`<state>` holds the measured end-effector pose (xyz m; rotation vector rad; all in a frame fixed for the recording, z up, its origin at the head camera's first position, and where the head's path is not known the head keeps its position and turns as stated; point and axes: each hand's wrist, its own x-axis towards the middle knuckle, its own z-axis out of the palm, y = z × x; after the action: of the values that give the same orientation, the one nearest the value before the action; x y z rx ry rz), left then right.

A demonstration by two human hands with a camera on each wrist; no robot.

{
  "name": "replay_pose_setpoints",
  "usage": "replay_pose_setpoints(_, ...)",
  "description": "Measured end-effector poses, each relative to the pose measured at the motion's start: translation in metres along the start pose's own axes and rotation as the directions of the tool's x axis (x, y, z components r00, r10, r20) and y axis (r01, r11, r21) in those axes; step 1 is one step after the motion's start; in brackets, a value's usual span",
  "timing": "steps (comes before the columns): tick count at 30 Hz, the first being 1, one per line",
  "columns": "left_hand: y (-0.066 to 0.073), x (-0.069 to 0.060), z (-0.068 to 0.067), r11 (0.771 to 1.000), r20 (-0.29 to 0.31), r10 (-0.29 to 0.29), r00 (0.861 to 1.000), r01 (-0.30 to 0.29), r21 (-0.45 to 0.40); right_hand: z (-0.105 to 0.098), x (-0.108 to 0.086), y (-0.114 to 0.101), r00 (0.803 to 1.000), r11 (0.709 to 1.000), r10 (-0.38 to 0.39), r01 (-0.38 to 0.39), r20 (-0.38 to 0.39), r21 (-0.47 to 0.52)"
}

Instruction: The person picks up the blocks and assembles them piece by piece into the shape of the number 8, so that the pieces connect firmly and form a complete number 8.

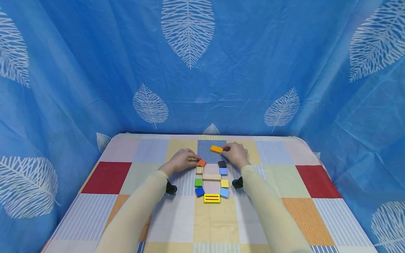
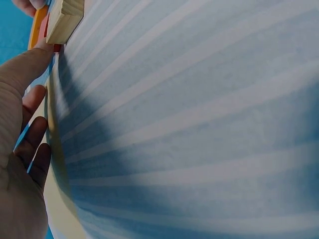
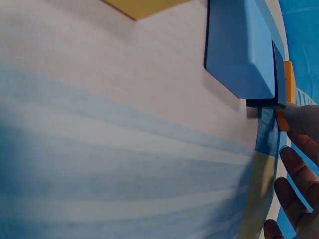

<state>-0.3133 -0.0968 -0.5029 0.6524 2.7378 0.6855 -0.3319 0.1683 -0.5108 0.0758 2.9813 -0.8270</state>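
Note:
My left hand (image 1: 181,161) pinches a small orange-red block (image 1: 201,163) at the upper left of a ring of blocks. In the left wrist view its thumb meets the red block (image 2: 44,27), partly hidden behind a striped wooden block (image 2: 66,21). Beyond the ring's far end, my right hand (image 1: 236,154) holds an orange rectangular block (image 1: 216,149) by its right end between thumb and fingers. A dark block (image 1: 222,164) lies just below that hand, above a light blue block (image 1: 223,171). Whether the orange block touches the cloth is unclear.
A plain wooden bar (image 1: 211,177) lies across the ring's middle. Green (image 1: 198,182), dark blue (image 1: 199,191), yellow (image 1: 224,183) and light blue (image 1: 224,193) blocks form the sides. A red-striped yellow block (image 1: 212,198) closes the near end. Blue curtains (image 1: 221,98) surround the patchwork-covered table (image 1: 171,225).

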Motion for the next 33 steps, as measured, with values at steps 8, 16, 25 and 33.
replay_pose_setpoints(8,0.001,-0.001,0.0,1.0,-0.004,0.008,1.0,-0.008,0.004,-0.001,-0.003,-0.001,0.999,0.999,-0.028,0.027,0.025,0.024)
replay_pose_setpoints(16,0.0,-0.001,0.002,1.0,0.001,0.006,1.0,-0.006,0.003,-0.003,-0.008,-0.001,0.996,0.998,-0.061,0.06,0.058,0.022)
replay_pose_setpoints(25,0.003,-0.002,-0.001,1.0,0.004,-0.009,1.0,0.009,-0.009,-0.003,-0.012,-0.011,0.99,0.997,-0.079,0.08,0.113,-0.009)
replay_pose_setpoints(33,0.004,-0.002,-0.001,0.999,0.002,-0.035,0.999,0.035,-0.035,0.001,-0.011,-0.011,0.992,0.997,-0.066,0.07,0.107,-0.03)
